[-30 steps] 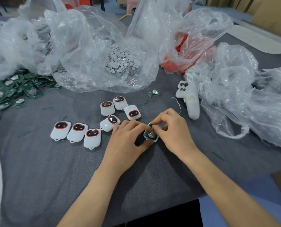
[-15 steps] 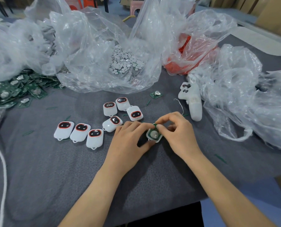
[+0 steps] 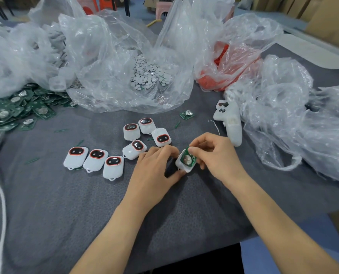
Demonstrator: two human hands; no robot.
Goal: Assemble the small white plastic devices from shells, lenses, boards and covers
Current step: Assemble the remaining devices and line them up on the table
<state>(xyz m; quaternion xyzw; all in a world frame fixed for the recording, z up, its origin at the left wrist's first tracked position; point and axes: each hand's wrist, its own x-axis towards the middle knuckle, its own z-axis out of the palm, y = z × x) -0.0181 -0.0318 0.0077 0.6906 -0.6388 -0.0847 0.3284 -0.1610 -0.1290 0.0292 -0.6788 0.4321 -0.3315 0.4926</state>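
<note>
Shell [image 3: 181,167] with board [image 3: 188,160] between curled left hand [image 3: 152,175] and right hand [image 3: 218,157]

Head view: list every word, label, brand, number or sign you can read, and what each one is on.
No readable text.
Finished white devices: dark windows show only blurred marks, no letters.
Green boards and the coin cell on the held board: any print too small to read.
Cardboard boxes: no print visible.

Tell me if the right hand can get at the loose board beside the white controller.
Probably yes: only bare cloth lies between the right hand and the loose board. But it is pinching another board in the shell, so it must let go first.
</note>
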